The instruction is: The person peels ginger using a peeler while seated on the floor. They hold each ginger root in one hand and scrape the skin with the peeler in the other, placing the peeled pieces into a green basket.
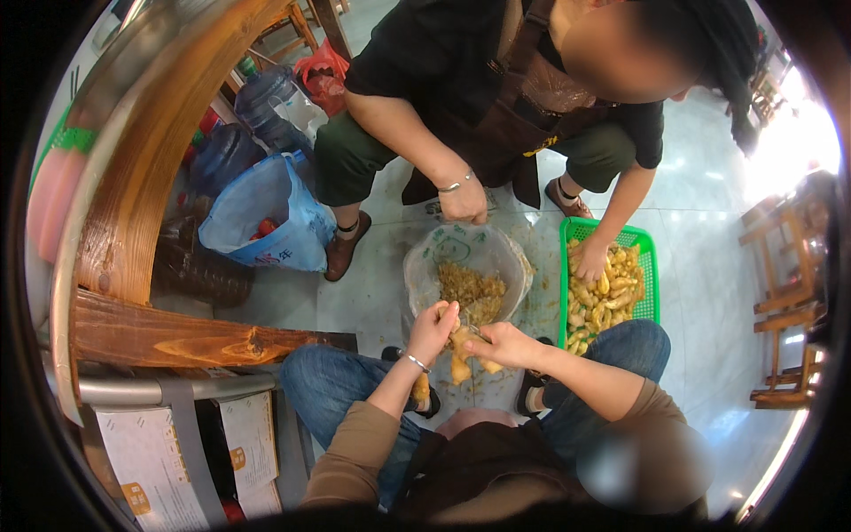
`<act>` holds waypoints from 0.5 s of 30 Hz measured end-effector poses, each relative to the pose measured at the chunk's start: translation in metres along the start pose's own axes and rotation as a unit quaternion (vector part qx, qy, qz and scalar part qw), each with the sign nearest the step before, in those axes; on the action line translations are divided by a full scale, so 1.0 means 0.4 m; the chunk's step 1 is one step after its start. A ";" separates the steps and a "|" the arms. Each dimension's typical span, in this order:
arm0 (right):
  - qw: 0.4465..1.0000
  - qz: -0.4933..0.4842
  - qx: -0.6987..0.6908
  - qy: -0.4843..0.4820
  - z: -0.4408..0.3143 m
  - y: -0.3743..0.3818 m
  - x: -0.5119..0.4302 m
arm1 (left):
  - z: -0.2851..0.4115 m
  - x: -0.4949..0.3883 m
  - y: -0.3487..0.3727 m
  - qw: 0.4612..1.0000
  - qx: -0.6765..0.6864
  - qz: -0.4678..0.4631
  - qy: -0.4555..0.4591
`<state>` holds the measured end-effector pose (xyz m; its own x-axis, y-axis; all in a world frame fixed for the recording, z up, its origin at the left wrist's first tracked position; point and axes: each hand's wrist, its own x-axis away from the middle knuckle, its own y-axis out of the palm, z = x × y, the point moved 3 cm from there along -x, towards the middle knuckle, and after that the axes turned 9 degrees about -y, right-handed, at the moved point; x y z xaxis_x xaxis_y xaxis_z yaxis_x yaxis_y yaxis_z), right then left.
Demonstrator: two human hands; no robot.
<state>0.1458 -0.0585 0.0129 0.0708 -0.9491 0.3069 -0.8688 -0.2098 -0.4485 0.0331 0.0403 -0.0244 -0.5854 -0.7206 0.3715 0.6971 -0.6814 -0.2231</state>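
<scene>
My left hand (pixel 432 330) pinches a piece of ginger root at its upper end, above the near rim of a waste bin lined with a clear plastic bag (pixel 415 266). Against the same ginger root (pixel 460 362), my right hand (pixel 503 344) holds a small metal tool whose kind I cannot tell. Brown peelings (pixel 469 286) lie inside the bin. To the right, a green plastic basket (pixel 564 286) contains many pieces of ginger (pixel 598 309), and a co-worker's hand reaches among them. The co-worker's other hand is by the bin's far rim.
A co-worker in an apron (pixel 492 126) sits opposite. At left are a blue bag (pixel 266 219), large water bottles (pixel 262 100), a red plastic bag (pixel 324 76) and a wooden table frame (pixel 199 329). Cartons (pixel 153 459) stand lower left; wooden chairs (pixel 788 266) are at right.
</scene>
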 end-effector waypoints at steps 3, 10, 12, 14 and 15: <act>0.994 -0.084 -0.056 -0.041 -0.004 0.001 0.007 | -0.015 -0.006 0.008 0.996 0.049 -0.075 -0.016; 0.944 -0.008 -0.323 -0.072 0.007 -0.034 0.002 | 0.014 0.028 0.037 0.867 0.371 -0.306 -0.133; 0.920 0.069 -0.380 -0.074 0.008 -0.068 -0.005 | 0.027 0.036 0.037 0.803 0.428 -0.405 -0.088; 0.909 0.103 -0.397 -0.070 -0.016 -0.103 -0.001 | 0.012 0.048 0.048 0.816 0.414 -0.382 -0.127; 0.911 0.118 -0.388 -0.072 -0.015 -0.108 -0.001 | 0.018 0.055 0.064 0.818 0.409 -0.376 -0.146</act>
<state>0.1802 -0.0476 0.0373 -0.1471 -0.9790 0.1414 -0.9492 0.1799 0.2583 0.0412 0.0080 -0.0154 -0.9361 0.0063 0.3516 0.2978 -0.5176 0.8021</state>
